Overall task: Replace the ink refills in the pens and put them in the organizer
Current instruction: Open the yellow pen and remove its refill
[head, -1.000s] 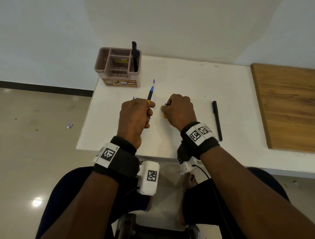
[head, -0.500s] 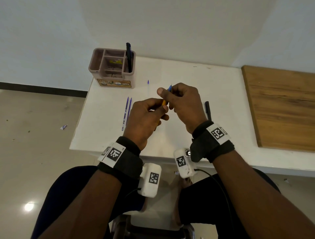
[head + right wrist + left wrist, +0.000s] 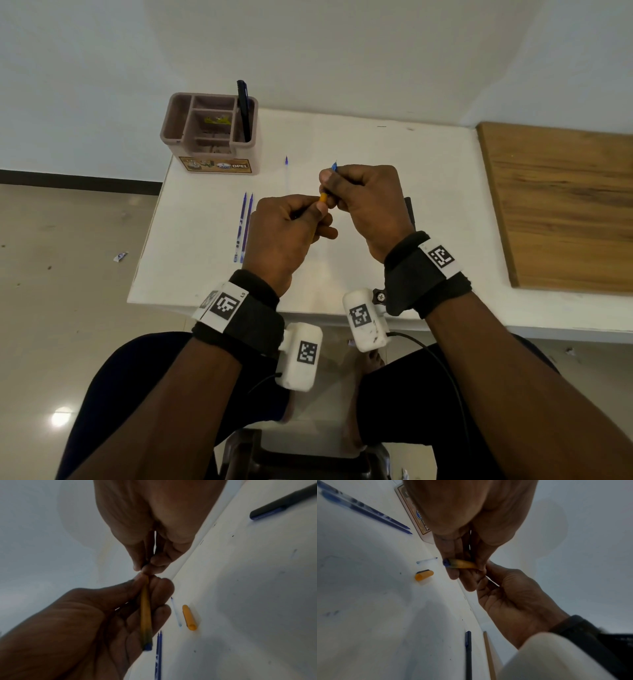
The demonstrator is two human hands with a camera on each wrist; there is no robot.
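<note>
Above the white table point(image 3: 359, 137), both hands hold one orange pen point(image 3: 323, 197). My left hand point(image 3: 317, 210) grips its orange barrel point(image 3: 462, 564), whose blue rear end sticks out of the fingers point(image 3: 147, 647). My right hand point(image 3: 329, 185) pinches the pen's front end; a blue tip point(image 3: 334, 167) pokes out past the thumb. The orange cap point(image 3: 423, 575) lies on the table beside a nearly clear refill point(image 3: 286, 171). Two blue refills point(image 3: 243, 226) lie side by side to the left. The brown organizer point(image 3: 178, 137) stands at the far left corner with a black pen point(image 3: 244, 109) upright in it.
Another black pen point(image 3: 468, 655) lies on the table to the right of my hands, mostly hidden behind the right hand in the head view. A wooden board point(image 3: 561, 205) covers the table's right side. The table's near edge point(image 3: 308, 308) runs just under my wrists.
Both hands have risen off the table and come together. The right hand, which was down by the cap, now pinches the front of the pen that the left hand holds.
</note>
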